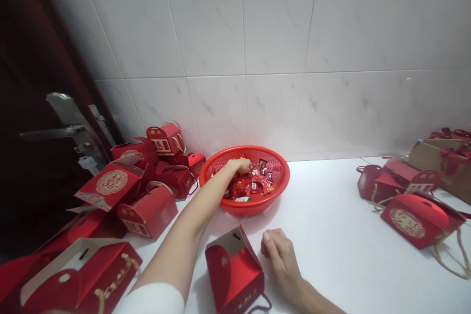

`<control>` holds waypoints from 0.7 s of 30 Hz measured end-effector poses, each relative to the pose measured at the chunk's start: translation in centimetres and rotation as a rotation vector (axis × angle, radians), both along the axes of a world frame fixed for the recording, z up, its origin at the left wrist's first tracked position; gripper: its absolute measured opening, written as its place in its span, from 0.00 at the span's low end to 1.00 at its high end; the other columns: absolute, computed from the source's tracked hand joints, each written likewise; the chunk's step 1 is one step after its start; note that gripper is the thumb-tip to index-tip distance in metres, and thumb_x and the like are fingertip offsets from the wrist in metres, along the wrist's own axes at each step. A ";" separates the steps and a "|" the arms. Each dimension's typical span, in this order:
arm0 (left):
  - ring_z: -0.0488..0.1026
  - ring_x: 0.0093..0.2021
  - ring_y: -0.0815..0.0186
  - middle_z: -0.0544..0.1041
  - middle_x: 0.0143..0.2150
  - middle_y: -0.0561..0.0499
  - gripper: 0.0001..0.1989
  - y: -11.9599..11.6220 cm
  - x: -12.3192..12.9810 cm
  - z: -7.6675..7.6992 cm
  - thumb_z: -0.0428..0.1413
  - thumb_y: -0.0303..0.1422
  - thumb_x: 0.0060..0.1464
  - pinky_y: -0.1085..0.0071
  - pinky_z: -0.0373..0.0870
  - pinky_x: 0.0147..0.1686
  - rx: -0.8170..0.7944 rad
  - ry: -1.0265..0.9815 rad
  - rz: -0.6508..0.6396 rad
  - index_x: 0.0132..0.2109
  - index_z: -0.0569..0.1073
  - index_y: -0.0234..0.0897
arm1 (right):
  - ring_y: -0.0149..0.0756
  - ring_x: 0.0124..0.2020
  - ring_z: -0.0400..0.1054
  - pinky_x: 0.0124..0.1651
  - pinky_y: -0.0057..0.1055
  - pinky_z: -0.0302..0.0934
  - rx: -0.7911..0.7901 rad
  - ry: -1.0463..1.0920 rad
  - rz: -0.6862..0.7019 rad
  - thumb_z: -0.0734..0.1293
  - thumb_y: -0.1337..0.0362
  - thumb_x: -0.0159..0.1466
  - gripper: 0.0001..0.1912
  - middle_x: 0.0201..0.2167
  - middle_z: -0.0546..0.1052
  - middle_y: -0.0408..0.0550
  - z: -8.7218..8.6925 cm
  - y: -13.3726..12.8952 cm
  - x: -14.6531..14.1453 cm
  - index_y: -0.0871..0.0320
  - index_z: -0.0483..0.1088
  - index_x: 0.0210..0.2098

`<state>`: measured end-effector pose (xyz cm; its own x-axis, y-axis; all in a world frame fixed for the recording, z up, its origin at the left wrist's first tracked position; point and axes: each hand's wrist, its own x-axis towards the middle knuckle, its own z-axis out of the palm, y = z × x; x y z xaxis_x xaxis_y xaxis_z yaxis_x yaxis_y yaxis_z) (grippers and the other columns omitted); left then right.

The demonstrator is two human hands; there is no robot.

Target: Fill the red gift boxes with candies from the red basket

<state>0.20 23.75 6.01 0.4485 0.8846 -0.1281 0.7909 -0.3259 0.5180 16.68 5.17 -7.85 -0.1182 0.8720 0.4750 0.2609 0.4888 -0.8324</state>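
My left hand (240,164) reaches into a red plastic basket (283,184) of small wrapped candies (262,184). Its fingers are curled down among the wrappers, and what they hold, if anything, is hidden. Nearer to me an open red gift box (235,274) stands on the white surface, its top flaps apart and a dark cord at its lower right. Just right of this box, my right hand (281,257) rests loosely closed on the surface, with nothing visible in it.
Several red gift boxes (110,181) are piled at the left, some with open tops, beside a dark door with a metal handle (55,132). More red boxes (415,218) and a brown carton (427,157) stand at the right. A tiled wall (275,108) rises behind the basket.
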 end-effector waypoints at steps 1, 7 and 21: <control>0.75 0.50 0.55 0.74 0.53 0.46 0.17 -0.5 -0.5 -0.4 0.58 0.40 0.63 0.59 0.75 0.47 0.016 -0.026 0.019 0.54 0.73 0.34 | 0.36 0.27 0.62 0.34 0.34 0.54 -0.012 -0.003 0.006 0.50 0.49 0.74 0.29 0.19 0.67 0.44 -0.2 0.1 -0.1 0.55 0.60 0.20; 0.76 0.45 0.60 0.76 0.53 0.46 0.16 -2.8 -2.7 -2.3 0.53 0.41 0.67 0.65 0.76 0.44 0.060 -0.112 0.058 0.54 0.74 0.37 | 0.36 0.26 0.62 0.33 0.33 0.54 -0.081 -0.003 0.028 0.50 0.47 0.73 0.30 0.19 0.69 0.45 -0.1 0.4 -0.1 0.54 0.61 0.20; 0.75 0.46 0.59 0.76 0.51 0.47 0.14 1.4 0.1 -3.4 0.56 0.40 0.64 0.63 0.75 0.44 -0.016 -0.143 0.027 0.50 0.75 0.35 | 0.34 0.25 0.63 0.35 0.32 0.54 -0.115 -0.001 0.066 0.50 0.47 0.73 0.31 0.20 0.70 0.45 0.2 0.4 -0.2 0.55 0.64 0.21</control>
<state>0.32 25.16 2.62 0.4393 0.8949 -0.0786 0.7168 -0.2964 0.6311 16.51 5.54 -7.69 -0.1778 0.9111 0.3719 0.2324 0.4061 -0.8838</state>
